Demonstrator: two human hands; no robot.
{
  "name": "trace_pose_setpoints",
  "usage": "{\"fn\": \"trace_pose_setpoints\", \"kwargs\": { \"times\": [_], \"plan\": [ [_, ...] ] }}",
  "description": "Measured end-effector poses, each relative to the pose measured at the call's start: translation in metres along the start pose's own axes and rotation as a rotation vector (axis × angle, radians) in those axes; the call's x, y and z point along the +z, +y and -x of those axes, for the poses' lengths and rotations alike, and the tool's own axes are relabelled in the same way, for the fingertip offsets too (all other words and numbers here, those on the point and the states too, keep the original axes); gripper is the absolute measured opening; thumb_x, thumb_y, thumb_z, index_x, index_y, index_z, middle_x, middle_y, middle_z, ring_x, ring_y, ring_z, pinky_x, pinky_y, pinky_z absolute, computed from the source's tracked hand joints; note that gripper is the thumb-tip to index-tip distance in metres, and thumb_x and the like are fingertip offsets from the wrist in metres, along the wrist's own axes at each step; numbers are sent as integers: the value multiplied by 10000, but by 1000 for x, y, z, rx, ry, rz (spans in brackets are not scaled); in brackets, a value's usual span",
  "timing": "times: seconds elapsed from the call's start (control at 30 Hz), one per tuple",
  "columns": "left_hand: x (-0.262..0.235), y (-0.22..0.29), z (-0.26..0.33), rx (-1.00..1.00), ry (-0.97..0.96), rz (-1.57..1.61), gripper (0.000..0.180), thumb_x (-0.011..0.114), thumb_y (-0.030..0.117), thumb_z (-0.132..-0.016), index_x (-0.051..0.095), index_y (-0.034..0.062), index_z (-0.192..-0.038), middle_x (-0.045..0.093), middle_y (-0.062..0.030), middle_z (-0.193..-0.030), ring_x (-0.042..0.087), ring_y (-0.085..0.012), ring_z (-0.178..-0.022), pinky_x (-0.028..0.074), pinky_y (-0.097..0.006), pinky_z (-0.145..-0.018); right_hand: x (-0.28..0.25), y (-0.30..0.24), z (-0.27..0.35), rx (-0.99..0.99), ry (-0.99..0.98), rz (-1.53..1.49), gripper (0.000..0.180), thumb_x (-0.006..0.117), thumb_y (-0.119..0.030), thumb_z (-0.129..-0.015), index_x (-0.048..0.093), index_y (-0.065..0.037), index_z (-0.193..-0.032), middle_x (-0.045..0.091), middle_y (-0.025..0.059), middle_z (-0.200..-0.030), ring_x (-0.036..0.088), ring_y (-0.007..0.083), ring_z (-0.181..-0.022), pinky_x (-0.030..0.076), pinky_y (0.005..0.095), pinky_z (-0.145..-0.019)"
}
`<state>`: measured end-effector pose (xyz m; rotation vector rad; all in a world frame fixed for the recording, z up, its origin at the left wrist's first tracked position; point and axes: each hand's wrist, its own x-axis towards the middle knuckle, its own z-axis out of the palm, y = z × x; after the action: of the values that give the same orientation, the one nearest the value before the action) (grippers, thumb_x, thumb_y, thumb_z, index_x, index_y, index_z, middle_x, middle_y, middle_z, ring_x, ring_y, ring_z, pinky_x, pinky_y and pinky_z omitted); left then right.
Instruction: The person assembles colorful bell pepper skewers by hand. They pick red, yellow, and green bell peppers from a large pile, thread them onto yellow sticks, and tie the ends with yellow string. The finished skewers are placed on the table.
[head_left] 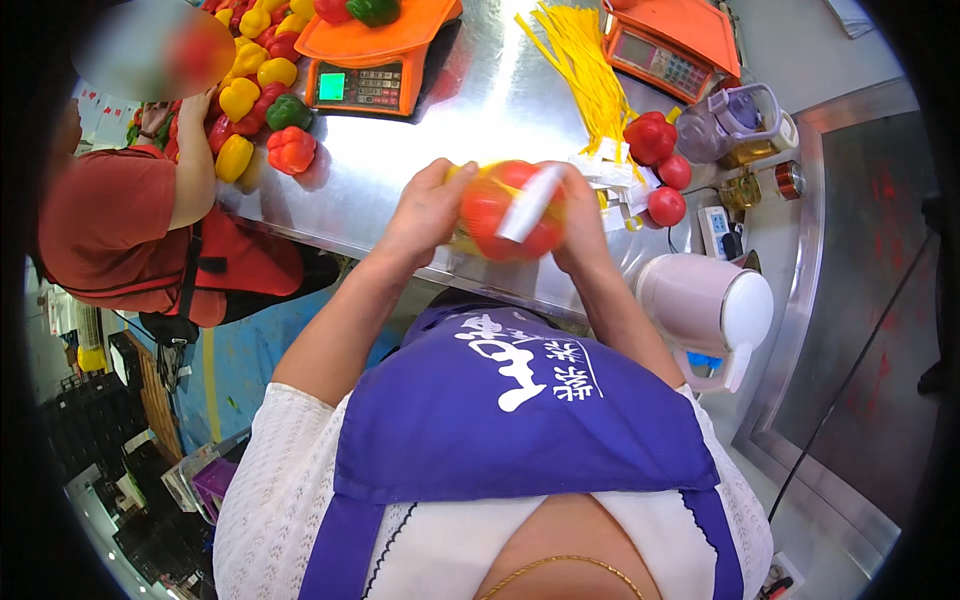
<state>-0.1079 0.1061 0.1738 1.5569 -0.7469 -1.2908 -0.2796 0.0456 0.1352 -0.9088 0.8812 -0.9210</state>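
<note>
My left hand [427,208] and my right hand [580,222] grip opposite sides of a bundle of round red vegetables [487,212] above the table's near edge. Blur hides whether these are bell peppers or tomatoes. Yellow netting or banding shows around them, and a white label [531,203] slants across the front. To the right of my hands lie long yellow strips [578,75], their near ends bearing white labels [612,172]. Beside those sit a red bell pepper [650,137] and two smooth, round red vegetables [666,206].
Red, yellow and green bell peppers [238,100] are heaped at the far left, where a co-worker's arm [195,160] reaches in. Two orange scales [358,85] [665,60] stand on the metal table [350,190]. A pink kettle [690,300] and a clear jug [705,132] flank the right side.
</note>
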Motion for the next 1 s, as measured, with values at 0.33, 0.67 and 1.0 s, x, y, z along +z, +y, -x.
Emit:
{"fn": "trace_pose_setpoints", "kwargs": {
  "times": [0.33, 0.67, 1.0],
  "plan": [
    [-36, -70, -30, -200, 95, 132, 275, 601, 301, -912, 567, 35, -977, 576, -48, -784, 538, -117, -606, 386, -274, -481, 0, 39, -25, 265, -131, 247, 326, 475, -273, -970, 635, 11, -972, 624, 47, -813, 565, 120, -695, 472, 280, -608],
    [-18, -80, -38, -211, 119, 319, 299, 635, 302, -881, 638, 9, -820, 611, -52, -689, 549, -141, -522, 411, -315, -418, -12, 82, -43, 196, -197, 223, 258, 562, -229, -918, 645, 14, -947, 636, 67, -851, 574, 124, -742, 471, 267, -639],
    [-24, -113, -38, -256, 87, 282, 305, 543, 320, -924, 554, 46, -790, 504, -39, -608, 419, -140, -418, 302, -314, -365, -21, 90, -48, 477, -134, -260, 225, 512, -152, -945, 623, 34, -1007, 665, 100, -896, 647, 160, -686, 541, 285, -568]
  ]
}}
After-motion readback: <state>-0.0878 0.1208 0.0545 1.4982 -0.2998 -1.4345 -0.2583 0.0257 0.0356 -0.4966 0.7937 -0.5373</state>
